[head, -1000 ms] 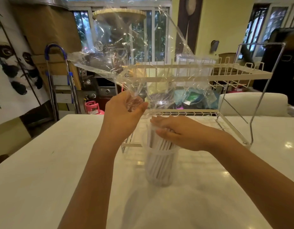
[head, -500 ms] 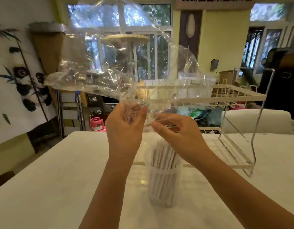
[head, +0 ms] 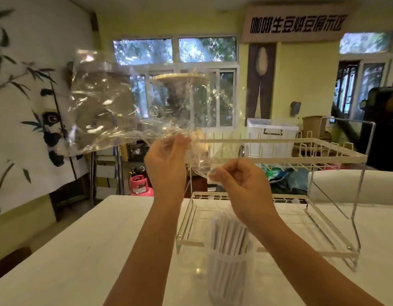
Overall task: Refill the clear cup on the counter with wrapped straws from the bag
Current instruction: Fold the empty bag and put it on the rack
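A clear plastic bag (head: 107, 111), crumpled and see-through, hangs in the air above the white counter (head: 80, 250). My left hand (head: 167, 162) pinches its lower part from the left. My right hand (head: 237, 184) pinches a loose corner of the same bag a little lower and to the right. I see no straws inside the bag. Below my right wrist stands the clear cup (head: 229, 277), packed with white wrapped straws (head: 228, 235) that stick out above its rim. Both hands are well above the cup.
A two-tier wire dish rack (head: 301, 149) stands on the counter just behind the cup, its lower tray close to the straws. A white chair back (head: 354, 186) is behind the counter at the right. A pink gas cylinder (head: 139, 184) sits on the floor beyond.
My right hand left the top of the straws in the cup and rose to take hold of the bag. Both hands and the bag have lifted higher above the cup.
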